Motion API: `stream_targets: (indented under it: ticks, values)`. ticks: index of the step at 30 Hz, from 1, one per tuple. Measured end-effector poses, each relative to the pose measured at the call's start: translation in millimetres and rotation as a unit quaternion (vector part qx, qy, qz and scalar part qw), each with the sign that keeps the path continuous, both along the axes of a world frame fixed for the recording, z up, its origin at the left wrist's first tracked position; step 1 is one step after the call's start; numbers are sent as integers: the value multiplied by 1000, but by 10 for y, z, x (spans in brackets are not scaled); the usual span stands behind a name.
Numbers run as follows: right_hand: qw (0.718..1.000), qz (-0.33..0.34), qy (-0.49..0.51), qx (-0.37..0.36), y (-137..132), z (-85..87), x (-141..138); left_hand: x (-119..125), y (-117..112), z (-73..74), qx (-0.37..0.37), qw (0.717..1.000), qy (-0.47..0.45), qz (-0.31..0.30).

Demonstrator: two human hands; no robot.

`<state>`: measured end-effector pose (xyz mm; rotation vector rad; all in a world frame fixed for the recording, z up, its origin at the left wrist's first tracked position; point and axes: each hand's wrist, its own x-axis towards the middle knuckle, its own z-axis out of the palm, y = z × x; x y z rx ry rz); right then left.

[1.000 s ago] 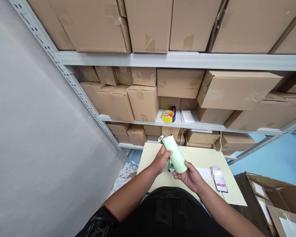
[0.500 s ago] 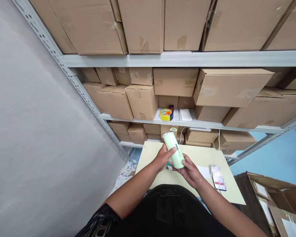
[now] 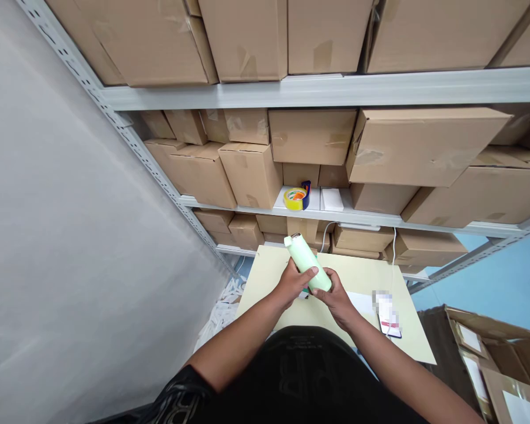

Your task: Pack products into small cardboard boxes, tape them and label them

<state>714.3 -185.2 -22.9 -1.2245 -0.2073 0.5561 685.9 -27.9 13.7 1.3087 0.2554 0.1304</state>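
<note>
A pale green bottle (image 3: 308,262) is held tilted above the table, its capped top pointing up and to the left. My left hand (image 3: 294,282) wraps round its middle, with the thumb lying across the front. Lower down, my right hand (image 3: 335,294) grips the bottle near its base. Beneath the hands, part of a small green and dark item shows on the cream table (image 3: 265,277); most of it is hidden.
Shelves ahead are packed with cardboard boxes (image 3: 247,171). A yellow tape roll (image 3: 295,199) with a dark blue dispenser sits on the middle shelf beside a white box (image 3: 331,199). A phone (image 3: 389,321) and white paper (image 3: 360,302) lie on the table. An open carton (image 3: 497,347) stands at right.
The bottle has turned about its length, so the loop at its cap and the dark mark on its side no longer show. It leans further left. My right hand has shifted its grip.
</note>
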Motion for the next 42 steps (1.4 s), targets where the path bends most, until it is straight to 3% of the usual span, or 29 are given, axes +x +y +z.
stream_targets:
  ticks: [2, 6, 12, 16, 19, 23, 26, 29, 32, 38, 42]
  values:
    - [999, -5, -40, -31, -8, -74, 28, 23, -14, -16, -1, 1000, -2, 13]
    - [991, 54, -99, -70, -132, -145, 218, 85, 53, -40, 12, 999, -36, 17]
    - [977, -6, -172, -130, -120, 181, 665, 69, 122, -147, 195, 980, -7, -25]
    - [958, -18, -210, -195, 111, 319, 690, 45, 99, -221, 301, 951, -29, -71]
    - [944, -66, -207, -247, 170, 234, 626, 70, 148, -340, 336, 936, -36, -100]
    - [938, -134, -181, -263, -81, -16, 596, 223, 343, -632, 328, 929, -24, -172]
    - [922, -204, -147, -294, -421, -231, 591, 500, 548, -904, 349, 920, 91, -153]
    - [905, -248, -106, -328, -741, -425, 535, 915, 721, -1168, 430, 871, 208, -119]
    - [899, -266, -78, -339, -972, -562, 426, 1392, 791, -1407, 461, 839, 266, -110]
    - [892, -289, -44, -343, -1310, -653, 259, 2203, 708, -1821, 492, 784, 365, -103]
    - [895, -281, -26, -345, -1563, -686, 255, 2502, 688, -1986, 491, 782, 372, -93]
